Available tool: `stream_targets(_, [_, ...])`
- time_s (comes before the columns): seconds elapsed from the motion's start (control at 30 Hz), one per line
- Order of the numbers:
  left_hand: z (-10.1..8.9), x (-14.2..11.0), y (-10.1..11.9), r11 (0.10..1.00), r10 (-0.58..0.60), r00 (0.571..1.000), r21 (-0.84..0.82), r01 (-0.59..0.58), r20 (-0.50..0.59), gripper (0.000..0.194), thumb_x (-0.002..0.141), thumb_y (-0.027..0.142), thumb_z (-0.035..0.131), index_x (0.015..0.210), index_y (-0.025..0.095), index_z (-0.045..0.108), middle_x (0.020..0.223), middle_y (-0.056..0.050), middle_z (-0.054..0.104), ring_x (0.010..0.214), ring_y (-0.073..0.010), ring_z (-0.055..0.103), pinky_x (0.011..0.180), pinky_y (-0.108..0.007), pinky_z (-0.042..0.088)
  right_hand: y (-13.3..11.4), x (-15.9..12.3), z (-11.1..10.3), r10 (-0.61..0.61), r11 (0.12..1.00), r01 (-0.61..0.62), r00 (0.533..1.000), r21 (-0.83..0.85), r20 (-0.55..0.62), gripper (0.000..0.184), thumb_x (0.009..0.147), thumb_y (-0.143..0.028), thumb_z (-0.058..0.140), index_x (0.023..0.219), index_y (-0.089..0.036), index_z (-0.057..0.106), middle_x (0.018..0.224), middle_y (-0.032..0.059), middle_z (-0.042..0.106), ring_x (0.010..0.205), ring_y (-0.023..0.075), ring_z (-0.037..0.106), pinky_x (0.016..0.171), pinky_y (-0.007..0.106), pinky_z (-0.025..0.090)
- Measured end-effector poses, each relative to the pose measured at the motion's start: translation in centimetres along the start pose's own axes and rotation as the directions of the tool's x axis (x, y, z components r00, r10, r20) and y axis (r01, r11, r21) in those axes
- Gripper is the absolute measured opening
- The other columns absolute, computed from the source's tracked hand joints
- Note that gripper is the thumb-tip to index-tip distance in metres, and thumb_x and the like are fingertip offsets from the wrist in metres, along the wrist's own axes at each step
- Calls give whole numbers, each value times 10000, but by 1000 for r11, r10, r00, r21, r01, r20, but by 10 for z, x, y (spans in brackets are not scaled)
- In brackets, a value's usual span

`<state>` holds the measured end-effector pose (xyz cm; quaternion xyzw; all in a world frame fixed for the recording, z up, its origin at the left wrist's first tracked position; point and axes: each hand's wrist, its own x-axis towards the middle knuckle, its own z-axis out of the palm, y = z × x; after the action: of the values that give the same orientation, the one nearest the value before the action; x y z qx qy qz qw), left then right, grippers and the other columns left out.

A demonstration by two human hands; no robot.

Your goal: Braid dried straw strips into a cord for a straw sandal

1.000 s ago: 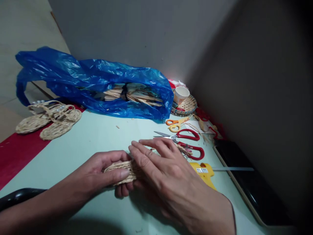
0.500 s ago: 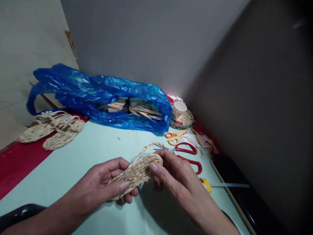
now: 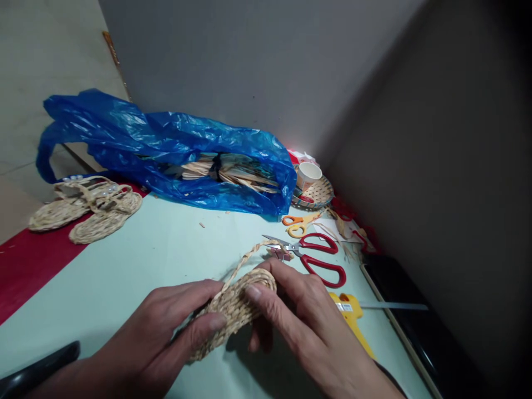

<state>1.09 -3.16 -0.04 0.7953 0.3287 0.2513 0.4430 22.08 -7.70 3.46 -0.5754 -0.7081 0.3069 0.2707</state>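
Both hands grip a woven straw sandal sole point(image 3: 236, 303), an oval of coiled braid held tilted above the table. My left hand point(image 3: 183, 318) pinches its near-left end, thumb on top and fingers at the edge and beneath. On the right end, my right hand point(image 3: 291, 310) is closed with the thumb on the upper face and fingers behind the rim. A loose braided straw strap point(image 3: 245, 259) arches up from the far edge, its end close to a small pinkish clip-like piece point(image 3: 280, 254). Red-handled scissors point(image 3: 320, 249) lie just beyond my right hand.
Behind stands a blue plastic bag point(image 3: 174, 130) holding a straw bundle point(image 3: 233, 172). Two straw sandals point(image 3: 103, 213) sit at left on red cloth. Rightward are orange-yellow scissors point(image 3: 301, 223), a paper cup point(image 3: 308, 174) in a wicker basket point(image 3: 326, 191), a yellow glue gun point(image 3: 353, 316) and a black case point(image 3: 399, 288).
My left hand has shifted its grip, its fingers now along the sole's far edge by the strap. The view has tilted slightly, showing more of the glue gun and the pinkish piece.
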Motion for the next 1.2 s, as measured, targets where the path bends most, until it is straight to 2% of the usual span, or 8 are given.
stream_targets(0.2, [0,0,3,999,-27,998,-28,29,63,365,1013,398,456,847,254,747,880,16,764,755,-141,677,761,-189,520,-5,-2,2,-5,1000,5,1000,-3,-3,236,1051,-360,484,911,-231,623,787,16,704,758,179,661,621,252,473])
stream_targets(0.57, [4,-3,5,992,-117,993,-53,116,-8,391,992,478,465,806,266,736,743,47,743,660,-119,674,629,-166,486,-10,-6,2,13,999,-14,1000,-44,-16,198,1032,-347,503,914,-253,631,785,-3,697,779,173,673,641,243,489])
stream_targets(0.63, [3,-4,4,991,-133,990,-27,132,-37,363,980,471,488,791,266,719,693,57,714,618,-114,657,595,-169,473,-12,-6,-6,-32,997,30,999,-67,-30,269,1055,-341,458,869,-244,627,755,-14,682,697,146,654,609,233,473])
stream_targets(0.7, [1,-4,3,990,-139,988,4,140,-59,338,964,460,511,768,261,701,672,54,701,621,-129,652,579,-177,477,-10,-5,-17,-129,988,117,983,-99,-130,285,1064,-284,443,858,-224,629,726,-20,666,631,123,626,588,230,458])
stream_targets(0.8, [-1,-4,-1,990,-132,990,38,135,-55,312,948,435,532,737,252,670,654,43,698,635,-152,646,551,-187,481,-1,0,-28,-315,932,241,907,-269,-280,105,993,-157,565,1045,-189,651,943,36,728,838,160,671,764,265,502])
stream_targets(0.9, [-3,-4,-4,994,-105,995,38,104,2,308,960,419,505,750,250,653,668,41,699,608,-148,628,553,-198,470,8,5,-30,-367,884,326,928,-334,-68,336,973,-96,570,1286,-211,610,1181,84,708,1060,207,641,926,337,490])
stream_targets(1.0, [-3,-4,-4,993,-94,994,75,90,47,307,968,411,489,756,248,640,664,45,663,594,-140,614,568,-214,445,9,7,-26,-349,890,361,932,-279,94,392,991,-49,484,1294,-242,641,1006,44,700,887,159,637,773,267,483])
stream_targets(1.2, [-2,-5,3,983,-105,994,153,102,13,418,1012,449,383,748,237,628,647,50,607,589,-125,594,587,-232,416,6,6,-26,-416,858,406,909,-314,38,425,943,5,453,1201,-224,701,841,17,605,795,155,543,655,265,372])
